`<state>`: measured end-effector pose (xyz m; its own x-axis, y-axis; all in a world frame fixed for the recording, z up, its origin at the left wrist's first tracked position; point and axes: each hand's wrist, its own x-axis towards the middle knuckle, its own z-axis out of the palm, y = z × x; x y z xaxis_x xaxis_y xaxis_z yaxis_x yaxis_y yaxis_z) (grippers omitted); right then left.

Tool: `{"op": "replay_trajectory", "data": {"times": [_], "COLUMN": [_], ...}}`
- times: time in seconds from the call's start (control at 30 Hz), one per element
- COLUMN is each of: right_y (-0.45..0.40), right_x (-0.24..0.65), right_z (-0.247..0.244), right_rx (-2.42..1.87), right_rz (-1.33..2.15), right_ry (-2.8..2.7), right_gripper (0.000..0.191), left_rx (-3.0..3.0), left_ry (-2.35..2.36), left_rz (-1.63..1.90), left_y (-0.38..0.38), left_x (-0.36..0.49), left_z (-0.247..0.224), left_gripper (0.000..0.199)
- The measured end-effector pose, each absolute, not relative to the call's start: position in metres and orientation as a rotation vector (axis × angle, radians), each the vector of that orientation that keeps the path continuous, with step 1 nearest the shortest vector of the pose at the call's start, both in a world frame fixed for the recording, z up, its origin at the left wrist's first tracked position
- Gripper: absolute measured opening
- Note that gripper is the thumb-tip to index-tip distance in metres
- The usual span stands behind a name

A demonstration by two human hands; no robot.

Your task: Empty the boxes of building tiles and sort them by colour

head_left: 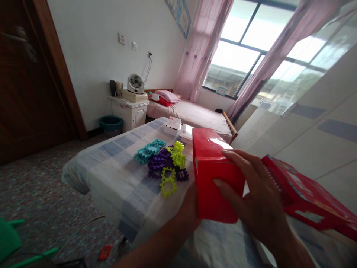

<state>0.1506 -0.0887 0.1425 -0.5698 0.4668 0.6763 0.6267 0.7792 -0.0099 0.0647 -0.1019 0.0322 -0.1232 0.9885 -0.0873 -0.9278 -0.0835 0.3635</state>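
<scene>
A glossy red cardboard box is raised above the near part of the table between my two hands. My right hand grips its right side, with the thumb on the near face and the fingers over the top edge. My left hand holds the box low on its left side; most of those fingers are hidden behind it. Beyond the box lies a loose pile of toothed plastic pieces: teal pieces, purple pieces and yellow-green pieces.
A checked cloth covers the table. White boxes stand at its far end, and a larger red box lies at the right. On the floor are a red toothed piece and a green plastic object at lower left.
</scene>
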Motion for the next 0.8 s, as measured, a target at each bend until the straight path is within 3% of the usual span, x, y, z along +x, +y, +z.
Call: {"op": "replay_trajectory", "data": {"times": [0.43, 0.67, 0.8], "right_y": [-0.112, -0.124, -0.122], "right_x": [0.23, 0.218, 0.215], "right_z": [0.096, 0.098, 0.088], "right_rx": [-0.932, -0.871, -0.883], "right_rz": [-0.158, -0.218, -0.155], "right_ry": [-1.878, -1.932, -1.868], "right_gripper": [0.051, 0.048, 0.046], "left_rx": [0.631, 0.671, 0.51], "left_ry": [0.5, 0.705, 0.931], "left_rz": [1.57, 1.682, 1.735], "left_y": [-0.105, -0.103, -0.098], "left_x": [0.074, 0.073, 0.067], "left_z": [0.02, 0.01, 0.005], "left_gripper": [0.05, 0.031, 0.034]}}
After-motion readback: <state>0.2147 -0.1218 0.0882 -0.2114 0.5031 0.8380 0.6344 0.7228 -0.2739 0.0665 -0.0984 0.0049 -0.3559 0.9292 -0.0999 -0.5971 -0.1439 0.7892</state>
